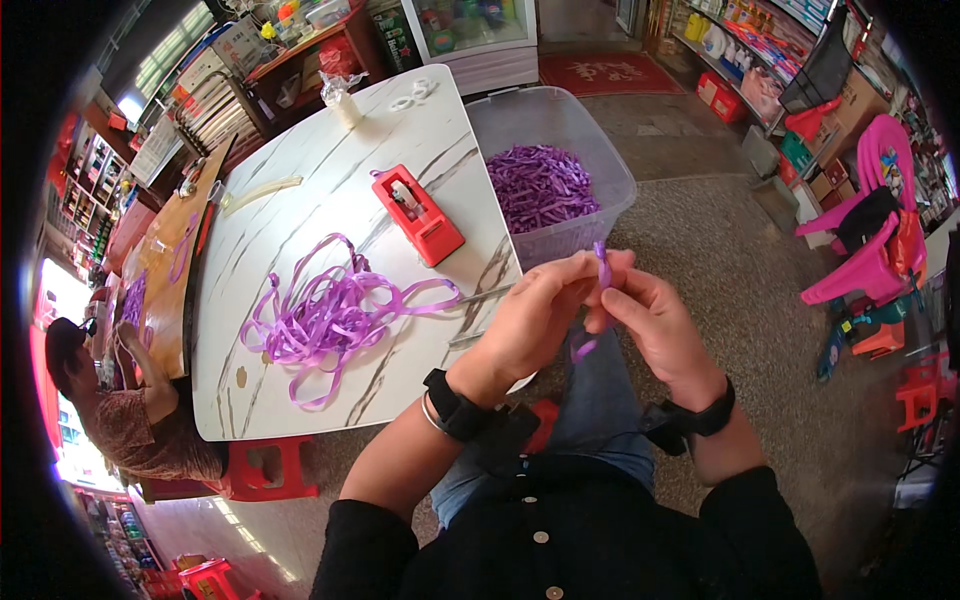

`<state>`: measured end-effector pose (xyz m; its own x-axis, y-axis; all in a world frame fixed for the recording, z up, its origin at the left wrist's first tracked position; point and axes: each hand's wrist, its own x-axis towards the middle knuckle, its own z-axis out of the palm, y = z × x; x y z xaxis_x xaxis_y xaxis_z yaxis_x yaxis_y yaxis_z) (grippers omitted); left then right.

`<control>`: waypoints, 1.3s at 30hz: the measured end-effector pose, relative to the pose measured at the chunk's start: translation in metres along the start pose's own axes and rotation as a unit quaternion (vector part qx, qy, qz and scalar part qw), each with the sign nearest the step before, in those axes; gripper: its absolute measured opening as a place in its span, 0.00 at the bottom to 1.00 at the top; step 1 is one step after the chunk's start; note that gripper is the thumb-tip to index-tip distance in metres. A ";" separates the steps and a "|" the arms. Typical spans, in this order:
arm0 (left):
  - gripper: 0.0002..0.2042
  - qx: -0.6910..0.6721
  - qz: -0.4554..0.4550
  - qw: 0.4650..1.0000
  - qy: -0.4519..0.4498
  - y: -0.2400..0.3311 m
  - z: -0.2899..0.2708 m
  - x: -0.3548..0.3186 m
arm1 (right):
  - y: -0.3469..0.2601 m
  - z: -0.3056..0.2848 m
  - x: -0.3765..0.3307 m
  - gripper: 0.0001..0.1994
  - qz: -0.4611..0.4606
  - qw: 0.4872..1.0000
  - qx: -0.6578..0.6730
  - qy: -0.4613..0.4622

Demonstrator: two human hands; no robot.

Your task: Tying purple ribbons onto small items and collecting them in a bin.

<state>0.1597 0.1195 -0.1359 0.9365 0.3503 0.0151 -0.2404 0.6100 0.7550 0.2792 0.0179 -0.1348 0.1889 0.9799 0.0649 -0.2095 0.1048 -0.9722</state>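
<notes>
Above my lap, my left hand [535, 310] and my right hand [658, 322] are close together, both closed with fingertips pinching a short purple ribbon [602, 268]. It looks twisted or knotted. One end stands up above the fingers, and another part hangs below them. A tangled heap of long purple ribbon [335, 315] lies on the white marbled table [290, 215] to the left. Just beside my left wrist, thin metal pieces [483, 297] lie at the table's edge, partly hidden by the hand.
A red tape dispenser [420, 218] sits on the table; a bottle [343, 105] and white rings [412, 93] lie farther back. Beyond my hands, a clear plastic bin [612, 190] holds many purple ribbon pieces. Another person [140, 410] sits at the left. A pink chair [880, 235] is at right.
</notes>
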 end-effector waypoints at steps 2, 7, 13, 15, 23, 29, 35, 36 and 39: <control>0.16 -0.028 -0.022 0.999 -0.022 0.000 0.001 0.000 | 0.001 -0.004 -0.001 0.09 0.022 0.998 0.047 -0.037; 0.17 0.025 0.021 0.996 -0.078 -0.008 -0.005 -0.004 | -0.006 0.002 -0.004 0.10 0.077 0.982 0.167 -0.052; 0.12 0.007 0.056 0.992 -0.116 -0.006 -0.009 -0.004 | -0.003 0.000 -0.005 0.09 0.127 0.964 0.222 -0.077; 0.11 0.014 0.071 0.988 -0.137 -0.006 -0.014 -0.003 | -0.002 0.000 -0.005 0.10 0.137 0.955 0.250 -0.079; 0.12 0.100 0.074 0.973 -0.195 0.008 -0.015 -0.008 | -0.001 -0.006 -0.005 0.10 0.141 0.918 0.306 -0.210; 0.08 0.101 0.085 0.970 -0.203 0.003 -0.022 -0.006 | 0.003 -0.004 -0.003 0.10 0.156 0.900 0.342 -0.220; 0.10 0.079 0.172 0.975 -0.112 0.006 -0.019 -0.010 | 0.003 -0.012 -0.009 0.09 0.150 0.942 0.228 -0.193; 0.10 0.079 0.173 0.976 -0.110 0.011 -0.020 -0.012 | 0.002 -0.014 -0.012 0.09 0.151 0.942 0.228 -0.195; 0.11 -0.004 0.225 0.968 -0.112 0.034 -0.021 -0.024 | -0.005 -0.023 -0.022 0.11 0.157 0.964 0.141 -0.160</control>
<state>0.1233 0.1465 -0.1239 0.7683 0.4194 0.4835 -0.6378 0.4374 0.6340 0.2980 -0.0085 -0.1365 -0.2221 0.9685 -0.1126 -0.4686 -0.2073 -0.8588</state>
